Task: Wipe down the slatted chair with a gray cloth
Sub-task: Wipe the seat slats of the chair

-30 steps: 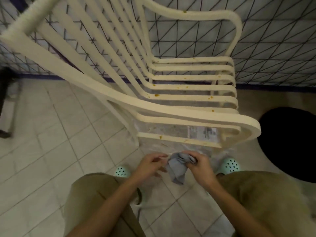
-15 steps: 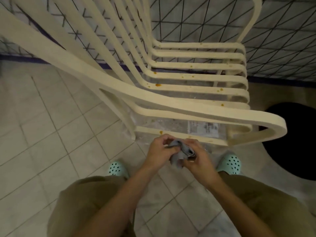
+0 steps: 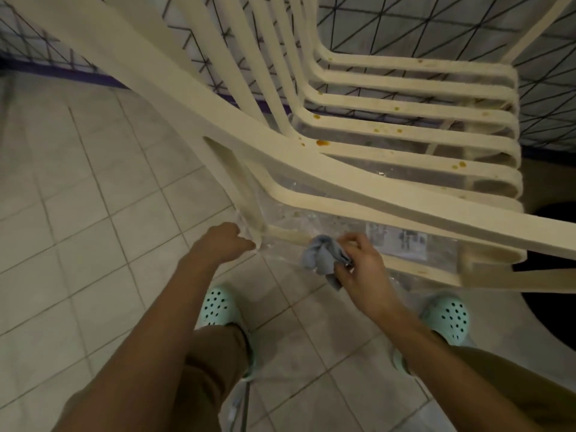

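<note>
Right hand [image 3: 361, 269] clutching bunched gray cloth [image 3: 321, 255], left hand [image 3: 221, 244] against slatted chair [image 3: 218, 110] leg — grasp hidden, unclear

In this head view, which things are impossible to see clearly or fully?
- Head view, printed label: text too small, blurred.
- Head view, slatted chair: backrest top cut off by upper edge.
- Head view, left hand: fingers hidden behind its back; grip on the chair unclear.
- Head view, dark round shape: partly behind the chair, cut by right edge.
</note>
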The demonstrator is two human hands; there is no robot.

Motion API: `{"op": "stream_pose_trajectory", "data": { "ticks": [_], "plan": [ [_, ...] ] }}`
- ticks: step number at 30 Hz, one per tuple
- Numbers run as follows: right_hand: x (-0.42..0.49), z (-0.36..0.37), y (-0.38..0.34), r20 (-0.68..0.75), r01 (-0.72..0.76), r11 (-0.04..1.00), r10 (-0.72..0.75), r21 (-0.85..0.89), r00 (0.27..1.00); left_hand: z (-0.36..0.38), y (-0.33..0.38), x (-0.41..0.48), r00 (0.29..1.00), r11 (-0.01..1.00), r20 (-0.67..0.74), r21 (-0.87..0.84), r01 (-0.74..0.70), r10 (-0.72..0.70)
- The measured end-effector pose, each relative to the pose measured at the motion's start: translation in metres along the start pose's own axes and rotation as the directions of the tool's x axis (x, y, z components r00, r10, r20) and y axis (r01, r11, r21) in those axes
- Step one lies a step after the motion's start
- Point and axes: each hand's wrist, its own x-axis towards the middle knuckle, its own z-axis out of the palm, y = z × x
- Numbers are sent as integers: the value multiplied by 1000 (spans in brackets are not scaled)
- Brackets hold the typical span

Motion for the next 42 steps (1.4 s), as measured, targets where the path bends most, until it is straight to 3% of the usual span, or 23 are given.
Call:
{"op": "stream_pose_trajectory", "data": {
  "ticks": [7, 10, 13, 19, 23, 27, 33, 42],
  "plan": [
    [75, 57, -11, 94, 109, 983, -96, -145, 991, -4, 11, 15, 996, 997, -43, 1, -76, 76],
    [88, 77, -18, 82, 77, 980, -63, -183, 995, -4, 14, 12, 995, 993, -71, -85, -79, 73],
    [92, 93, -20, 114, 54, 942, -17, -331, 993, -4, 15, 10, 997, 989, -71, -145, -42, 32],
    [82, 79, -8, 128, 41, 880, 22, -473, 992, 4, 22, 8, 988, 997, 145, -39, 65, -59],
    [66, 60, 12, 91, 27, 878, 18, -477, 996, 7, 37, 0, 979, 984, 128, 58, -166, 158],
    [57, 51, 23, 68, 6, 886, 29, -463, 997, 19, 48, -3, 924, 932, 172, 58, -357, 343],
    [69, 58, 13, 61, -30, 870, 68, -492, 996, 40, 36, 12, 915, 929, 301, 169, -330, 270],
    [78, 72, 6, 84, -11, 906, 51, -424, 995, 55, 38, 16, 915, 933, 288, 136, -332, 284]
  ]
}}
